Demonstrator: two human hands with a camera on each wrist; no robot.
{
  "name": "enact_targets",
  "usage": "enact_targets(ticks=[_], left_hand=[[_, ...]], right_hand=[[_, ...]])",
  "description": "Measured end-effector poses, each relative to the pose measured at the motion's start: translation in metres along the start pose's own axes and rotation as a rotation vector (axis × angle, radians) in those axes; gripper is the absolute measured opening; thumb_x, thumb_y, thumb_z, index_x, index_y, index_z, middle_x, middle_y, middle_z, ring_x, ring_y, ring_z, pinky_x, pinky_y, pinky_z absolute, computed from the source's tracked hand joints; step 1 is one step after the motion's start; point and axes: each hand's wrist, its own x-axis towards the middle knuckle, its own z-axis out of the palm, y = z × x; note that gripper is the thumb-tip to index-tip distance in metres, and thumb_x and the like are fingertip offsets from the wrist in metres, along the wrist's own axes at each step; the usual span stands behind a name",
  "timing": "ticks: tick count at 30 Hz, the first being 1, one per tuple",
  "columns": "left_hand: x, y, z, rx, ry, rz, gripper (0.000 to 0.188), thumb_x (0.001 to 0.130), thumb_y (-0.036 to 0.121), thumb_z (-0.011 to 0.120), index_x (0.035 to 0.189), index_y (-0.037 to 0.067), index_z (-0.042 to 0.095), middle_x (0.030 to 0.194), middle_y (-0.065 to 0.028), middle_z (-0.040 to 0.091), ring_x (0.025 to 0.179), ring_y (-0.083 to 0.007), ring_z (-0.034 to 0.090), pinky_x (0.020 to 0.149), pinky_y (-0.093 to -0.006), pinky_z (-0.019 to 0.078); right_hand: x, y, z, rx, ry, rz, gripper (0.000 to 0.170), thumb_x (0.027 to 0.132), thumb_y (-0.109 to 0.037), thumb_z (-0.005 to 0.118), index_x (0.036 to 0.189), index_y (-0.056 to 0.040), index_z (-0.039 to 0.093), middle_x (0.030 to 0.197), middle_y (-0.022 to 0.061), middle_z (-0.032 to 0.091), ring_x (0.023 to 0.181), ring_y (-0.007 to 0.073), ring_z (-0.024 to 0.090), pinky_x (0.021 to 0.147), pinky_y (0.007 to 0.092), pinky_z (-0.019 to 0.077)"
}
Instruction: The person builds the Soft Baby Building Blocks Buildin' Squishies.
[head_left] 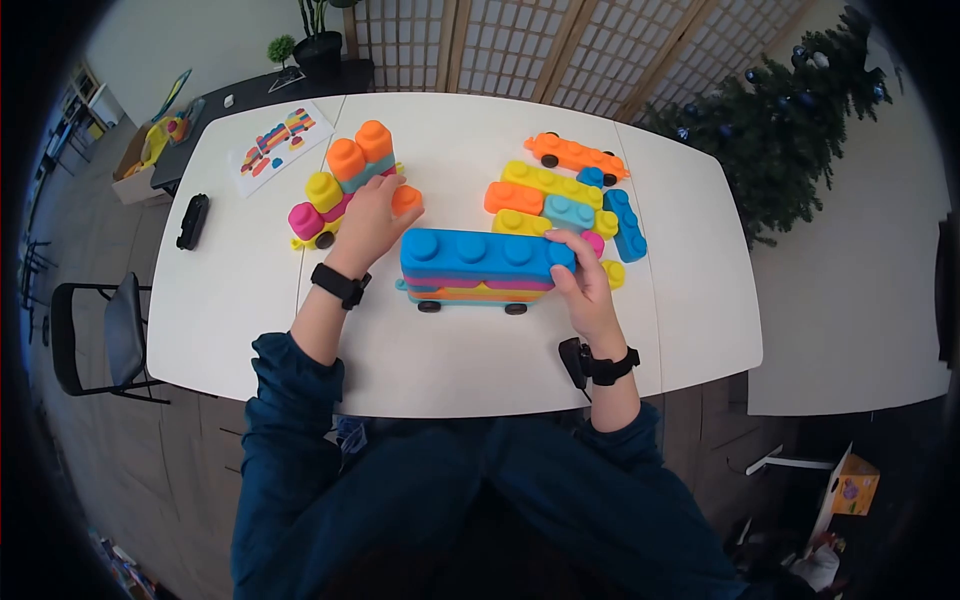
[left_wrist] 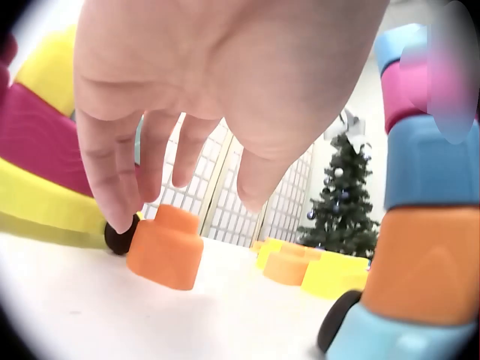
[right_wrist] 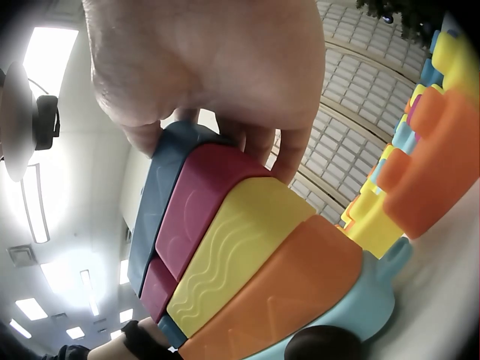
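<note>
A stack of long bricks, with a blue brick point(head_left: 470, 252) on top and pink, yellow and orange layers below, stands on a light-blue wheeled base at mid-table. My right hand point(head_left: 590, 300) grips the blue brick's right end, thumb in front and fingers behind; the right wrist view shows this hand point(right_wrist: 210, 67) over the blue end point(right_wrist: 169, 172). My left hand point(head_left: 368, 225) hangs with fingers spread and bent downward beside a small orange block point(head_left: 406, 200). In the left wrist view the hand point(left_wrist: 202, 90) is above this orange block point(left_wrist: 166, 251), fingers not closed round it.
Left of centre is a wheeled build with yellow, pink and orange blocks point(head_left: 346, 160). Loose bricks, including a long yellow one point(head_left: 550, 180), and an orange wheeled base point(head_left: 575, 155) lie at the right. A printed picture sheet point(head_left: 280, 145) and a black case point(head_left: 193, 222) lie at the left.
</note>
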Motion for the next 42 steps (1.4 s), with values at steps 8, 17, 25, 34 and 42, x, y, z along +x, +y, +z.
enact_targets(ticks=[8, 17, 25, 34, 42], left_hand=[[0.016, -0.005, 0.021, -0.014, 0.026, 0.025, 0.035, 0.082, 0.015, 0.076, 0.111, 0.002, 0.061, 0.106, -0.0179, 0.061, 0.099, -0.0381, 0.064, 0.086, -0.0445, 0.0536], [-0.003, 0.046, -0.073, -0.340, 0.111, 0.137, 0.037, 0.075, 0.007, 0.077, 0.109, 0.004, 0.063, 0.108, -0.0115, 0.063, 0.096, -0.0246, 0.066, 0.082, -0.0330, 0.0554], [-0.027, 0.065, -0.130, -0.486, -0.181, 0.426, 0.043, 0.072, 0.001, 0.078, 0.113, 0.004, 0.069, 0.113, -0.0065, 0.070, 0.102, -0.0178, 0.065, 0.086, -0.0288, 0.0520], [-0.034, 0.061, -0.115, -0.521, -0.201, 0.385, 0.043, 0.075, 0.006, 0.078, 0.118, 0.006, 0.071, 0.116, -0.0085, 0.071, 0.106, -0.0214, 0.065, 0.087, -0.0308, 0.0529], [-0.063, 0.048, -0.088, -0.582, -0.125, 0.246, 0.093, 0.073, 0.030, 0.093, 0.150, 0.008, 0.046, 0.136, -0.0103, 0.062, 0.116, -0.0233, 0.064, 0.097, -0.0359, 0.0543]], right_hand=[[-0.002, -0.001, 0.004, 0.010, 0.017, 0.017, 0.043, 0.102, -0.022, 0.064, 0.139, -0.0022, 0.056, 0.134, 0.0103, 0.059, 0.122, 0.0189, 0.057, 0.106, 0.0310, 0.0430], [-0.001, -0.001, 0.005, 0.016, 0.013, 0.015, 0.043, 0.102, -0.023, 0.063, 0.139, -0.0020, 0.055, 0.136, 0.0106, 0.059, 0.124, 0.0196, 0.056, 0.108, 0.0321, 0.0426], [0.000, -0.002, 0.006, 0.043, 0.010, 0.038, 0.043, 0.102, -0.022, 0.064, 0.140, -0.0029, 0.055, 0.138, 0.0102, 0.058, 0.127, 0.0197, 0.055, 0.108, 0.0317, 0.0427], [-0.001, 0.000, 0.004, 0.034, 0.000, 0.032, 0.044, 0.102, -0.022, 0.063, 0.141, -0.0033, 0.054, 0.140, 0.0101, 0.057, 0.128, 0.0200, 0.055, 0.108, 0.0317, 0.0422], [0.001, -0.002, -0.008, -0.010, -0.049, 0.079, 0.055, 0.094, -0.019, 0.073, 0.143, -0.0037, 0.052, 0.141, 0.0118, 0.057, 0.129, 0.0219, 0.056, 0.110, 0.0345, 0.0439]])
